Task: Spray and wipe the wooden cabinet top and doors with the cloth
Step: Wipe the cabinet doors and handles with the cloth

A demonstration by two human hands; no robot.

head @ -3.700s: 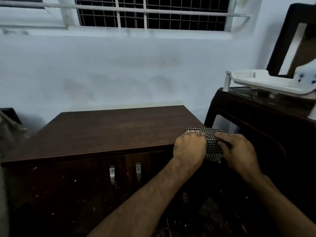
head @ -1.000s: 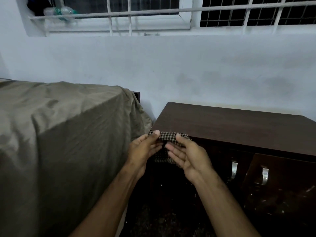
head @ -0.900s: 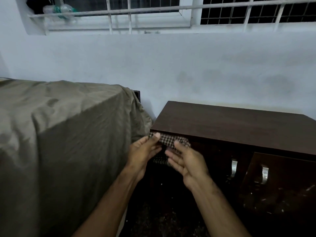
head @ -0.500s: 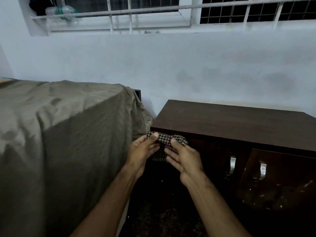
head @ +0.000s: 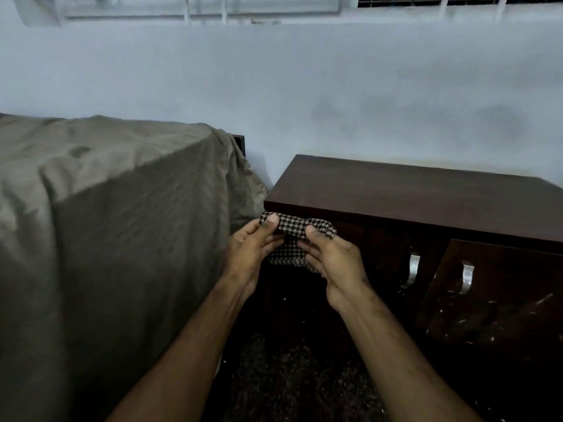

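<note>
Black-and-white checked cloth (head: 294,228), dark brown cabinet (head: 411,190), olive-grey cover (head: 106,184), pale blue wall (head: 304,86).

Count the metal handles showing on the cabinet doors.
2. One handle is on the left door, near its right edge; the other handle is on the right door, near its left edge. The cabinet runs past the frame, so more may be hidden.

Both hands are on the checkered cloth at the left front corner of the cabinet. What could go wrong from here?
1. The left hand and right hand only pinch the checkered cloth below the cabinet top, so it may bunch up rather than wipe flat.
2. The draped olive-grey sheet hangs close beside that corner; a leftward stroke could snag it.
3. Wiping rightward along the doors, the cloth could catch on the metal handles.
</note>
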